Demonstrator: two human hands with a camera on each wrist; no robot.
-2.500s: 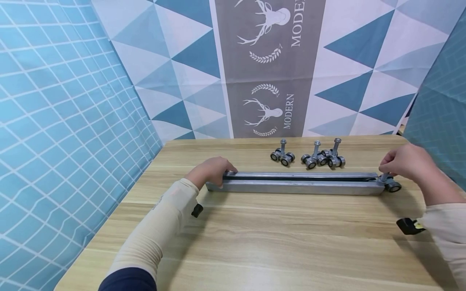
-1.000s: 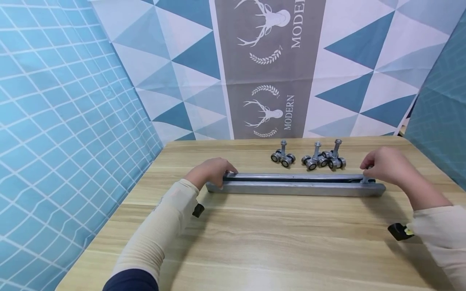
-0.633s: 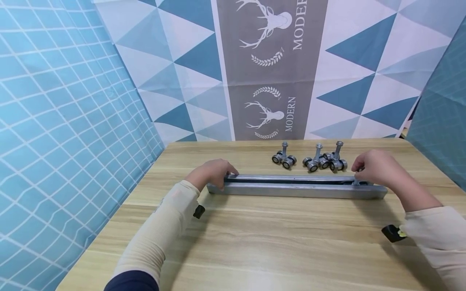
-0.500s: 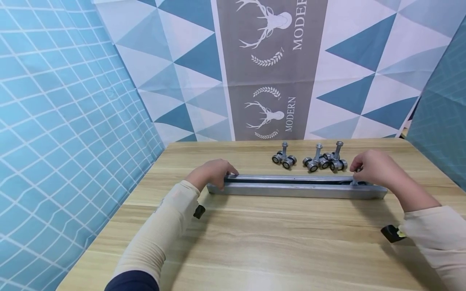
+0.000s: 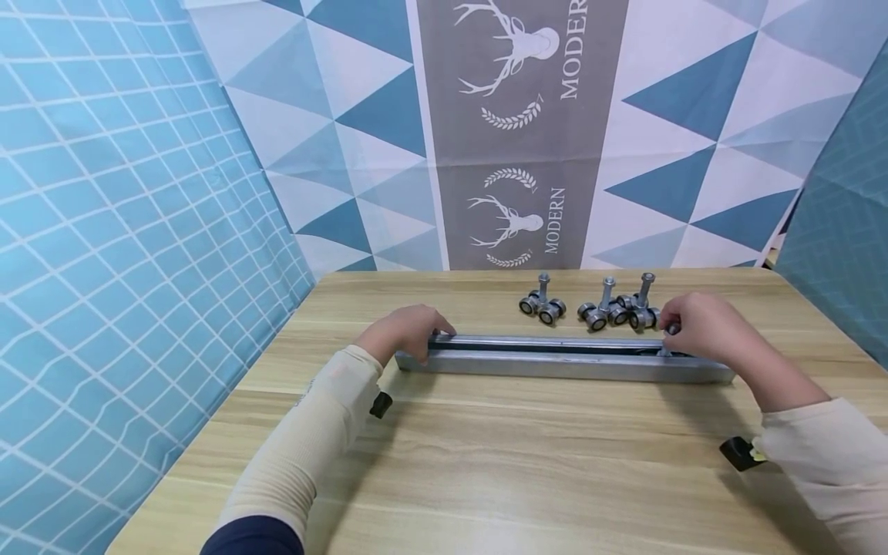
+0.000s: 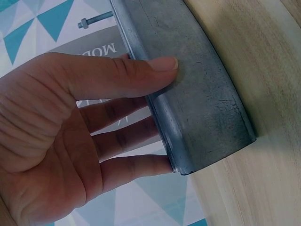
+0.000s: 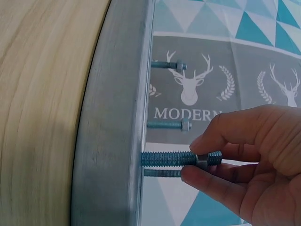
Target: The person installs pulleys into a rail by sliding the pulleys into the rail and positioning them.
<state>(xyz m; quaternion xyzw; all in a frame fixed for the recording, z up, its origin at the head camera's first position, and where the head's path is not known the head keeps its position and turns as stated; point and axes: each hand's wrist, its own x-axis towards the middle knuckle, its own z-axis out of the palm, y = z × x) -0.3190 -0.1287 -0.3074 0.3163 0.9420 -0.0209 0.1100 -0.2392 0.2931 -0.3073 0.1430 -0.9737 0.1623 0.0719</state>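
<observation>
**Slotted rail (image 5: 569, 368) held at its left end, threaded bolt (image 7: 169, 158) pinched towards its right**

At far left, a blue cloth (image 5: 104, 231) printed with a white grid hangs in soft folds. The left hand (image 5: 405, 331), emerging from a cream knit sleeve (image 5: 298, 439), grips the rail: thumb flat on the near wall, nearly straight fingers on the far side, spread by the rail's width. The rail, a straight, dull-grey metal channel with rounded edges and fine scratches, lies across the streaky pale wood table (image 5: 520, 462), its narrow slot (image 5: 541, 348) facing up. Beyond it stand three rollers (image 5: 543, 301), shiny metal with small ringed wheels and upright, nut-topped stems; the two rightmost overlap in view. Behind rises a creased patterned cloth (image 5: 513, 154) of triangles and deer heads. The right hand (image 5: 708, 327) pinches the bolt's faceted nut (image 7: 201, 161) between thumb and index finger. The coarse-threaded bolt rises from the slot; its lower part is hidden. At far right hangs a teal cloth (image 5: 832, 223).
</observation>
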